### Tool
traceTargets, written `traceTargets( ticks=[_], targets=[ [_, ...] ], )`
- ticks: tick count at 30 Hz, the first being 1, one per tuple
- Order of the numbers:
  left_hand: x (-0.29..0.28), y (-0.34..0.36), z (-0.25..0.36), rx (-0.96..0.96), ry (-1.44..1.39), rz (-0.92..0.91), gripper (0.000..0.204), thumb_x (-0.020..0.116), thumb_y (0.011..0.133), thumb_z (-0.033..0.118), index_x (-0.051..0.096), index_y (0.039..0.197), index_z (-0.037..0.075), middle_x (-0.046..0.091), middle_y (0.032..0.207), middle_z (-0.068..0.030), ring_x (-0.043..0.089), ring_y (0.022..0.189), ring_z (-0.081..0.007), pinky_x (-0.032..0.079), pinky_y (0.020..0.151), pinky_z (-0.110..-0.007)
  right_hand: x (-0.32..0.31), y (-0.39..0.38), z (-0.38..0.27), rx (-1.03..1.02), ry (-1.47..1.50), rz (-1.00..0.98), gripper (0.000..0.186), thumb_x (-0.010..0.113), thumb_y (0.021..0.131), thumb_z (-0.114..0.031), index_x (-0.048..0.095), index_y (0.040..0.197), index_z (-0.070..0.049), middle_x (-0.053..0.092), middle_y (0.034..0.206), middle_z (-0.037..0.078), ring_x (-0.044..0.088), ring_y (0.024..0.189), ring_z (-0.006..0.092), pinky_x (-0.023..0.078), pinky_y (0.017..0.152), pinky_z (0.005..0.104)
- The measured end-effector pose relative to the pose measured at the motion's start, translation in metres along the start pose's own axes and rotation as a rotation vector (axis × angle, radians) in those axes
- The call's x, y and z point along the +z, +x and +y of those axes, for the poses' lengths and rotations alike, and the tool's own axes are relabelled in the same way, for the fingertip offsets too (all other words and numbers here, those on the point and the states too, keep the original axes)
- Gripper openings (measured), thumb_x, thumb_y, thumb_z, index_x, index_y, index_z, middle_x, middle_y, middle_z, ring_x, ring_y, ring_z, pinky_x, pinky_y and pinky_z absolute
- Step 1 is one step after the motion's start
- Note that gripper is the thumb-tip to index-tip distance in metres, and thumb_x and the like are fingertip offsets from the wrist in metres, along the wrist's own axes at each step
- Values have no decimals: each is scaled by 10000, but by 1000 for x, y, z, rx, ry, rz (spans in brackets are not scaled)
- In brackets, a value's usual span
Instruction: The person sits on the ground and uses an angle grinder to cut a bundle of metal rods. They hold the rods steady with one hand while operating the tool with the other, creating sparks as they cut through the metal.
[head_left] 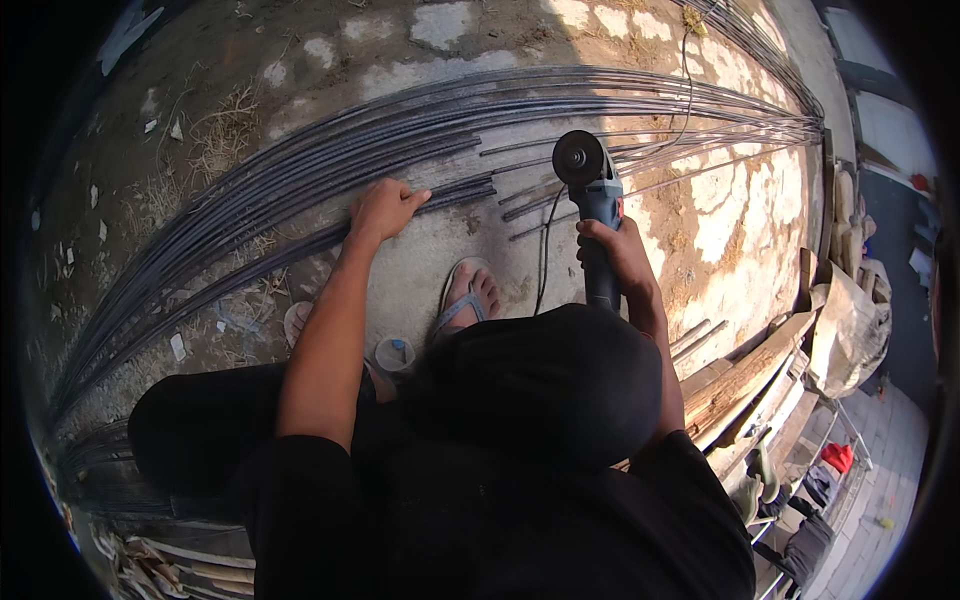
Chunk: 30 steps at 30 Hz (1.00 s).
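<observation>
My right hand (622, 252) is wrapped round the body of a blue-and-black angle grinder (600, 206). The grinder is raised above the floor, its round dark disc pointing away from me. My left hand (384, 209) has its fingers curled over a small bundle of steel bars (462, 192), whose ends lie just right of the hand. Under the palm the grip itself is hidden. Short pieces of bar (535, 203) lie between those ends and the grinder. A black cord (545, 250) hangs beside the grinder.
A wide bundle of long steel bars (330, 135) curves across the ground beyond my hands. My sandalled foot (468, 296) is close below the bar ends, near a small white cup (395, 354). Wooden planks (750, 375) and a pale sack (850, 330) lie at the right.
</observation>
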<state>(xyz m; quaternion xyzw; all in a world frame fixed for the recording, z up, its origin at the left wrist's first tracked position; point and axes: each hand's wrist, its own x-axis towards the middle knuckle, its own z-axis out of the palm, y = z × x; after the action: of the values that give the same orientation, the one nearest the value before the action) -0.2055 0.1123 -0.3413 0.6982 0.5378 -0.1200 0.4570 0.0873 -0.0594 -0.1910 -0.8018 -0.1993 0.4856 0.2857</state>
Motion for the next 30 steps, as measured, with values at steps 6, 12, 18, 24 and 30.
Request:
traceTargets(
  ticks=[6, 12, 18, 24, 30],
  targets=[
    [14, -5, -4, 34, 23, 150, 548, 682, 932, 579, 799, 926, 44, 747, 838, -179, 737, 851, -311, 538, 802, -468, 21, 26, 14, -10, -236, -58, 327, 779, 794, -238, 676, 967, 20, 672, 779, 77, 640, 668, 152, 514, 619, 329],
    [22, -5, -10, 49, 41, 217, 559, 698, 913, 591, 798, 955, 43, 748, 841, -181, 734, 852, -324, 542, 801, -471, 30, 36, 25, -8, 62, -80, 339, 757, 837, -251, 673, 1011, 27, 699, 832, 110, 671, 658, 191, 549, 602, 344],
    [19, -2, -6, 58, 31, 194, 551, 716, 908, 572, 758, 841, 27, 721, 771, -161, 711, 781, -305, 527, 761, -462, 35, 83, 3, -112, 199, -150, 354, 744, 857, -273, 683, 1041, 24, 701, 847, 119, 707, 664, 220, 562, 575, 342],
    [24, -1, -11, 53, 6, 206, 558, 718, 903, 578, 752, 829, 25, 723, 791, -159, 711, 814, -305, 527, 774, -467, 47, 123, -3, -187, 67, -175, 315, 746, 841, -255, 680, 996, 11, 660, 795, 89, 679, 625, 198, 539, 566, 340],
    [23, -1, -11, 12, -67, 172, 528, 736, 896, 555, 753, 830, 31, 735, 845, -175, 712, 864, -338, 532, 814, -473, 37, 117, 3, -250, -180, -168, 298, 766, 814, -244, 663, 951, 0, 643, 754, 57, 622, 619, 138, 510, 583, 322]
  ],
)
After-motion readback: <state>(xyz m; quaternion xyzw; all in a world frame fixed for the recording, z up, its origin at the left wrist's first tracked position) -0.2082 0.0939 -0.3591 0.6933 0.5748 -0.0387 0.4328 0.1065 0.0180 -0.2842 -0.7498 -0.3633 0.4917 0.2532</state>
